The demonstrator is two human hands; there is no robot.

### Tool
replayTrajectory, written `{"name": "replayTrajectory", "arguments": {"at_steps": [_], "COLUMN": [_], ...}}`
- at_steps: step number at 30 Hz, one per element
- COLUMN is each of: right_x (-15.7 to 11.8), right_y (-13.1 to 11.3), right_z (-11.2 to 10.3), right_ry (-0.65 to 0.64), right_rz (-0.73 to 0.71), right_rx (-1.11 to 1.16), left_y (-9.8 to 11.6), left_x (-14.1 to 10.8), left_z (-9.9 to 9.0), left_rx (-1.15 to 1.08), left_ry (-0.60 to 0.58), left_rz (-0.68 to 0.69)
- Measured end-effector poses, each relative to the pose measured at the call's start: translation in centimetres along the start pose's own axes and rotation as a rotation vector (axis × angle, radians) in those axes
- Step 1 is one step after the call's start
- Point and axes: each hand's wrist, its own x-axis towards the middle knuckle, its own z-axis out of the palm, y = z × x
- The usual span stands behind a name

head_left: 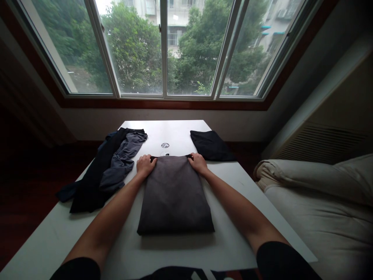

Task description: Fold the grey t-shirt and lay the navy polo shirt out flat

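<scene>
Matt, dark grey cloth (176,194), smooth across its flat face, lies under my fingers on a white tabletop (166,254) — a hard, smooth surface with a soft gloss at its far end. Rumpled dark fabric (112,163) at left mixes matt black with creased grey; a black cloth (212,146) at far right looks flat and dull. Beyond, clear, glossy window glass (134,50) sits within a polished reddish-brown surround (186,104) — pale, wrinkled, matt cloth covers the seat (317,214) at right.

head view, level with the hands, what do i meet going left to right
Crumpled pile of clothes, left hand, folded dark grey garment, right hand, folded black garment, pale sofa.
</scene>
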Motion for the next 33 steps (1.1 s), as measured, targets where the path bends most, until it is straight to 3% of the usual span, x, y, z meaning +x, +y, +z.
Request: {"name": "replayTrajectory", "arguments": {"at_steps": [5,11,16,20,29,33], "right_x": [0.5,0.0,0.0,0.3,1.2,1.6], "right_y": [-1.3,-1.7,-0.7,-0.4,-0.4,-0.3], "right_z": [-0.2,0.6,0.9,1.1,0.4,-0.1], "right_ry": [-0.095,0.034,0.054,0.136,0.216,0.127], "right_rz": [0.075,0.083,0.081,0.060,-0.037,0.017], "right_rx": [-0.120,-0.097,0.089,0.334,0.491,0.448], "left_y": [-0.4,-0.3,0.1,-0.2,0.3,0.0], "left_x": [-0.2,-0.7,-0.9,-0.8,-1.3,-1.3], "left_z": [-0.3,-0.9,-1.2,-1.4,-2.7,-2.2], "left_rx": [-0.006,-0.247,-0.535,-0.630,-0.347,-0.239], "left_ry": [-0.057,-0.102,-0.068,-0.036,0.122,0.051], "left_rz": [0.016,0.038,-0.070,-0.084,-0.055,-0.040]}}
